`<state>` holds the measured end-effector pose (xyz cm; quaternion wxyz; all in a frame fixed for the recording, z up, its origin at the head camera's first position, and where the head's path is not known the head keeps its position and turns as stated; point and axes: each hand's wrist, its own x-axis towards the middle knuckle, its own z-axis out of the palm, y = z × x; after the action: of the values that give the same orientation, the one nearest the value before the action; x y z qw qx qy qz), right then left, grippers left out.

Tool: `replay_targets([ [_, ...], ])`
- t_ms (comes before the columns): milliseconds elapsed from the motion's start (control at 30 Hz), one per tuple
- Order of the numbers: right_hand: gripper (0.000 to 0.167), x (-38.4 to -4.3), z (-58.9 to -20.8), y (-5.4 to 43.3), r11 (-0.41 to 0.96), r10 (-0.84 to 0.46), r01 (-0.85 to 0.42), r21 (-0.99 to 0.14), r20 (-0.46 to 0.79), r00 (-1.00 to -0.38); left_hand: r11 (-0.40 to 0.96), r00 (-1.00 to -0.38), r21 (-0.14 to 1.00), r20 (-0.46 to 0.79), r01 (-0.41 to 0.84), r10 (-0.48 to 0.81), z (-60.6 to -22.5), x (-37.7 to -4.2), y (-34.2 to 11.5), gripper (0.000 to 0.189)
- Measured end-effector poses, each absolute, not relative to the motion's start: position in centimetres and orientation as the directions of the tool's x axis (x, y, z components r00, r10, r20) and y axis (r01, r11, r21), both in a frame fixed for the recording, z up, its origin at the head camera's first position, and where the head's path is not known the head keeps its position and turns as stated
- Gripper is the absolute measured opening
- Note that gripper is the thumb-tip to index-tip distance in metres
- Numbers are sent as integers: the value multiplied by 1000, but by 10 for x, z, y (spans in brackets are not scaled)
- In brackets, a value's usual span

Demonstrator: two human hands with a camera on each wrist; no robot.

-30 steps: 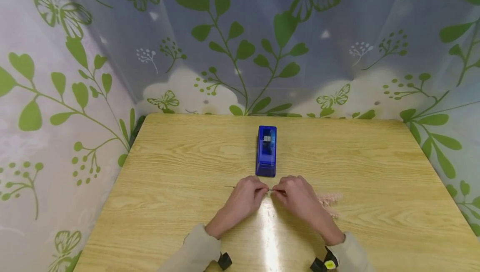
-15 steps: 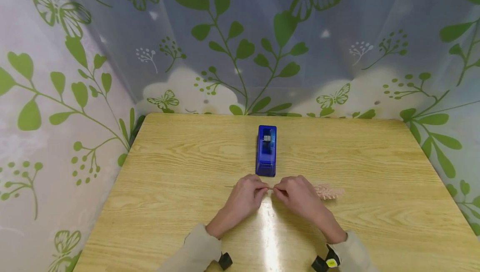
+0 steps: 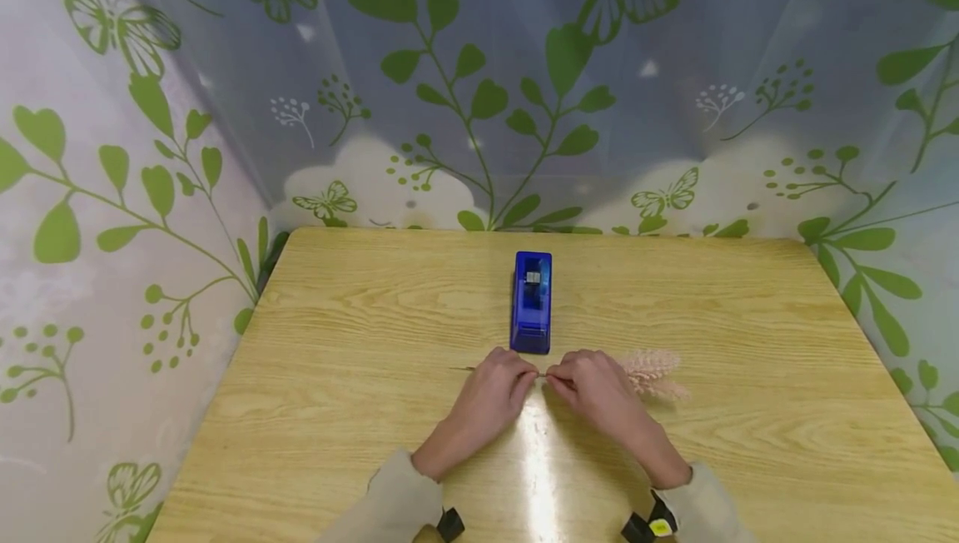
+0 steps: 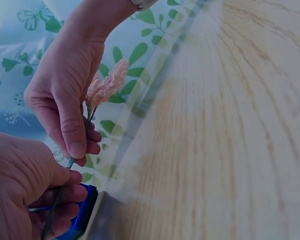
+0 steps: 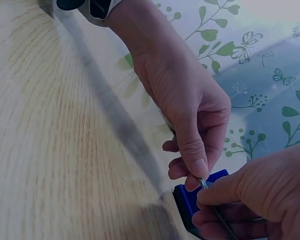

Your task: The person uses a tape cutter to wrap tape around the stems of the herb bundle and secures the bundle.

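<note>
My left hand and right hand meet fingertip to fingertip near the table's middle. Between thumb and fingers each one pinches the thin dark stem of a pink flower sprig. Its fluffy pink heads stick out past the right hand, partly hidden by it. In the left wrist view, the stem runs down across the left hand's curled fingers. A short shiny section shows on the stem in the small gap between the two hands. The stem's tail end reaches out left of the left hand.
A blue tape dispenser stands on the wood-grain table just beyond the hands. Behind and at the sides hangs a curtain printed with leaves and butterflies. Black camera mounts sit at the wrists.
The pink heads have turned about the stem, from lying low beside the right wrist to spreading higher. The stem's tail has shifted slightly. Both hands stay nearly in place, still pinching the stem.
</note>
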<state>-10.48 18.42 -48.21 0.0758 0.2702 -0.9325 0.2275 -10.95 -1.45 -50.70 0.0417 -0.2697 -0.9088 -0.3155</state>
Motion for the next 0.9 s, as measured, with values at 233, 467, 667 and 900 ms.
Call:
replay_targets([
  [233,12,-101,-482,176,801,-429,-430,-416,100,-898,645,-848,552,317,529,425,-512,-110,-14,9],
  [467,18,-99,-483,174,819,-418,-428,-383,114,-901,635,-852,568,344,523,394,-513,-109,-13,8],
  [667,10,-101,-484,175,805,-405,-451,-384,200,-892,647,-864,572,332,504,379,-513,-108,-12,9],
  [900,10,-102,-485,178,805,-397,-467,-367,253,-883,659,-865,559,312,502,394,-512,-107,-11,14],
])
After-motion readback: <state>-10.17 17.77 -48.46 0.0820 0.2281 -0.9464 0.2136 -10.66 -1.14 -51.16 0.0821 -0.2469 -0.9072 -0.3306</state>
